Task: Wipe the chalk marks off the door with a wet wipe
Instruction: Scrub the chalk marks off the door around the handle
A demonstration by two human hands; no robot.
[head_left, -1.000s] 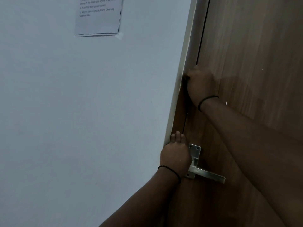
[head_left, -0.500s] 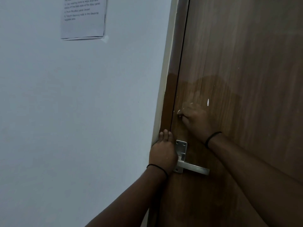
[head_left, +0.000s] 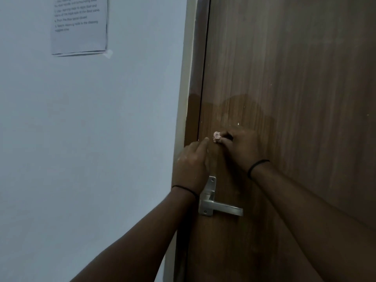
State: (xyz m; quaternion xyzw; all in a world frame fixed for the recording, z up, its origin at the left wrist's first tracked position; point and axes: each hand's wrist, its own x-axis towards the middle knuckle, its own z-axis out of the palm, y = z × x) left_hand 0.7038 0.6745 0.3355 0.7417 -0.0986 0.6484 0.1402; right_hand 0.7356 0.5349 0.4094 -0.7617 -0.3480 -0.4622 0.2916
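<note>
A brown wooden door (head_left: 295,88) fills the right half of the view, with a darker damp patch around its left edge above the handle. My right hand (head_left: 240,148) pinches a small crumpled pinkish wet wipe (head_left: 216,137) against the door near that edge. My left hand (head_left: 193,161) is raised just left of the wipe, its forefinger stretched toward it and the other fingers loosely curled, holding nothing. A few tiny white chalk specks (head_left: 238,123) remain on the wood above my right hand.
A silver lever handle (head_left: 220,208) on its plate sits right below my hands. The door frame (head_left: 184,98) runs up beside a pale wall (head_left: 91,139). A printed paper sheet (head_left: 79,25) is taped high on the wall.
My right hand has come down the door's edge from high up to just above the handle. My left hand has lifted off the frame and moved up toward the wipe.
</note>
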